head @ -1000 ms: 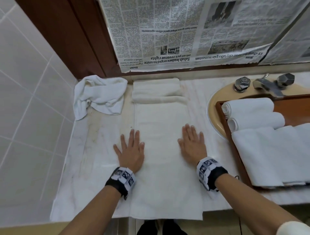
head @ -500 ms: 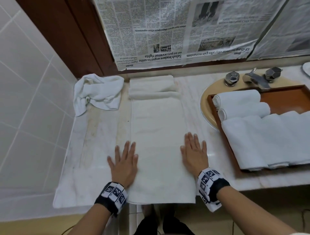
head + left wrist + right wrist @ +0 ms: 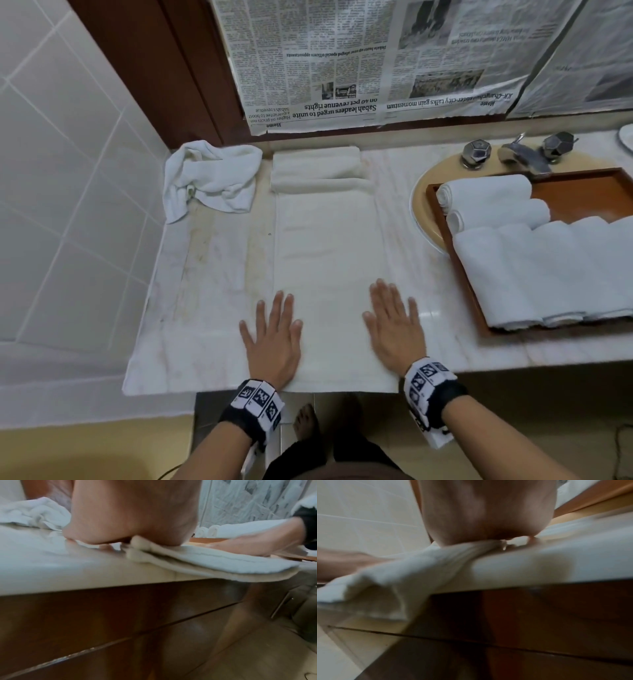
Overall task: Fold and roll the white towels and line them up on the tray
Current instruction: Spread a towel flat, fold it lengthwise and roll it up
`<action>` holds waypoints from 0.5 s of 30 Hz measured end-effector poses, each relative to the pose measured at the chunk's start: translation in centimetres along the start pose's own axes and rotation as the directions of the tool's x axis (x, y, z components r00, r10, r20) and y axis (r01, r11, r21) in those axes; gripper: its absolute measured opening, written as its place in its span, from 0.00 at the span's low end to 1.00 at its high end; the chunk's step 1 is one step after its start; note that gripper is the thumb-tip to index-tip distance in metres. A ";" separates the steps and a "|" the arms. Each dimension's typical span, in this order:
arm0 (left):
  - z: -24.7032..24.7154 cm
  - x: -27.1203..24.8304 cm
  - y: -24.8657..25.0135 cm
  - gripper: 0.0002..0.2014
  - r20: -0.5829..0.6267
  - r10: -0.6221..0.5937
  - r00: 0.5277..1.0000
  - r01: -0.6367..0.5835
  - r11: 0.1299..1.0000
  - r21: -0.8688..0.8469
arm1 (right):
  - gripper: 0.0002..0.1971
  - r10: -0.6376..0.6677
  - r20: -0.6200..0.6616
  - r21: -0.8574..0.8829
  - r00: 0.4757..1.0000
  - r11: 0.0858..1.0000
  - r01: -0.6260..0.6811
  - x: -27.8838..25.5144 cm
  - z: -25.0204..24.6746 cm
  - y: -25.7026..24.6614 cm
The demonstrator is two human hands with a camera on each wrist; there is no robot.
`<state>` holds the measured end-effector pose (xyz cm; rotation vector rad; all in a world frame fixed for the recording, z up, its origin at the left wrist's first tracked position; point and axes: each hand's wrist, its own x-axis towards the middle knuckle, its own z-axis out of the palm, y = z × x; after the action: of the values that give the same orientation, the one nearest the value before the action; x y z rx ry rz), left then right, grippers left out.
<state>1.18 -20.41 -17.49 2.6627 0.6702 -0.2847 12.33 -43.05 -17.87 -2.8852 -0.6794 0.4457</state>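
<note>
Long white towel (image 3: 329,274) flat on counter, folded into narrow strip, far end bunched in folds, near edge at counter lip. Crumpled towel (image 3: 212,178) just left. Brown tray (image 3: 599,192) right: 2 rolled towels (image 3: 489,202), folded towels (image 3: 548,270).

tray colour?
Reddish-brown wood tray; clearest in the head view.

the upside-down newspaper (image 3: 359,61) on the wall reads "sabah leaders urged to unite on 40 pct revenue rights".
</note>
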 end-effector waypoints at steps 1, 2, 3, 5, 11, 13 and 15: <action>-0.1 -0.1 -0.3 0.28 -0.011 -0.016 1.000 0.016 1.000 -0.017 | 0.33 0.043 -0.011 0.004 0.999 0.999 -0.043 -0.2 -0.3 0.5; -0.3 -0.2 -0.3 0.29 -0.023 -0.009 1.000 0.008 1.000 -0.030 | 0.34 0.069 -0.027 0.009 0.997 0.998 -0.069 -0.4 -0.5 0.5; -0.3 -0.5 -0.1 0.30 -0.026 0.021 0.999 -0.022 0.999 -0.036 | 0.34 0.058 -0.054 0.017 0.997 0.998 -0.057 -0.6 -0.5 0.0; 0.2 -0.9 0.6 0.30 -0.014 0.112 0.994 -0.112 0.994 0.000 | 0.32 -0.035 -0.105 0.054 0.994 0.998 0.041 -1.3 0.0 -1.9; 1.5 -1.0 0.4 0.31 -0.052 0.136 0.989 -0.132 0.989 0.066 | 0.33 -0.098 -0.064 -0.024 0.993 0.995 0.097 -1.6 2.0 -4.1; 1.3 -0.6 0.7 0.31 -0.056 0.127 0.990 -0.124 0.991 0.047 | 0.34 -0.103 -0.055 -0.030 0.993 0.994 0.101 -1.2 1.7 -3.7; 1.2 -0.1 1.1 0.31 -0.056 0.116 0.992 -0.114 0.993 0.032 | 0.34 -0.104 -0.062 -0.042 0.993 0.994 0.101 -0.6 1.4 -3.5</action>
<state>1.49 -21.82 -18.25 2.7342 0.5306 -0.1879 9.92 -40.07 -18.37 -2.8696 -0.8299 0.3294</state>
